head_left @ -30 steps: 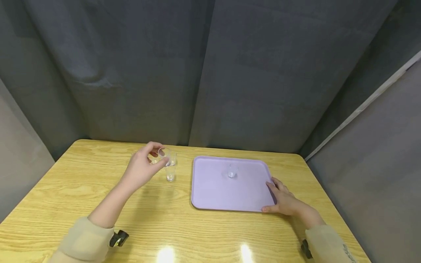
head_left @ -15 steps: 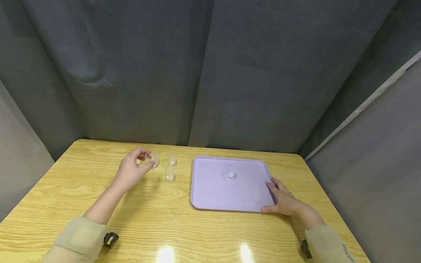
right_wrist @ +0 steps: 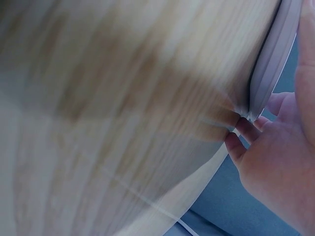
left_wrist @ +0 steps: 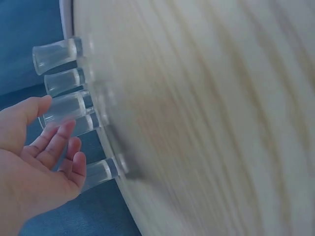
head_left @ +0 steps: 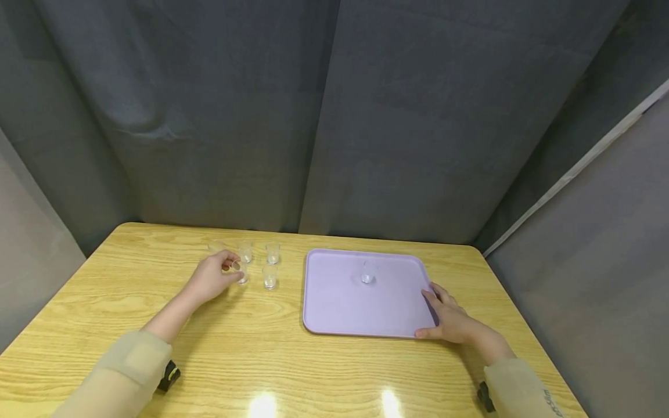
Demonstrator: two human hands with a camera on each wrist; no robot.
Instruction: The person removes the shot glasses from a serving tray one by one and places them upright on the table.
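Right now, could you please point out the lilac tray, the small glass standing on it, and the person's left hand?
lilac tray (head_left: pixel 340 313): head view, bare near part of its floor.
small glass (head_left: pixel 368 274): head view, its body.
left hand (head_left: pixel 211 280): head view, back of the hand.

glasses (head_left: pixel 256 264) on table (head_left: pixel 261 348) left of tray (head_left: pixel 340 307) | one glass (head_left: pixel 368 273) on tray
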